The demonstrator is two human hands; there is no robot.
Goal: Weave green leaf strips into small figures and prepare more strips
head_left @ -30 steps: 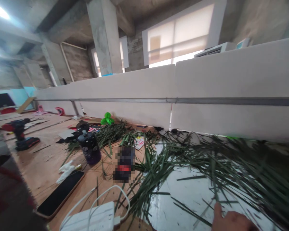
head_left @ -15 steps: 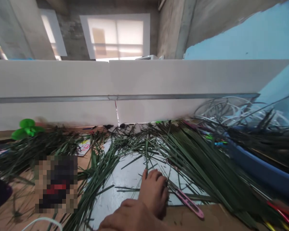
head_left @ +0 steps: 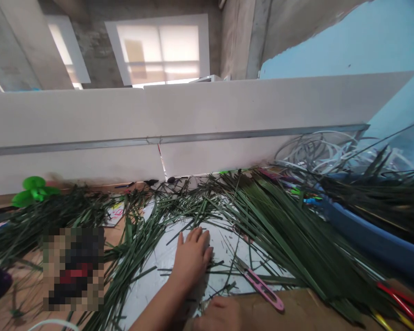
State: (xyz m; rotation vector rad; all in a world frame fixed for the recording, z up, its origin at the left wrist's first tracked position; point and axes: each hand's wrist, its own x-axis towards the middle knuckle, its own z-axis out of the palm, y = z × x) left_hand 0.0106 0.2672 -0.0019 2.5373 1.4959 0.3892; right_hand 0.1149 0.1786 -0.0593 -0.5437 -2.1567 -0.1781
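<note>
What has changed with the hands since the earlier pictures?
The left hand moved left and opened flat on the white sheet; the right hand came into view at the bottom edge. Neither visibly grips anything. The pink-handled snips stayed where they lay.

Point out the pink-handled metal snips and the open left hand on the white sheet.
Pink-handled metal snips (head_left: 276,302): head view, on the pink handle's end.
Open left hand (head_left: 191,259): head view, on the back of the hand.
</note>
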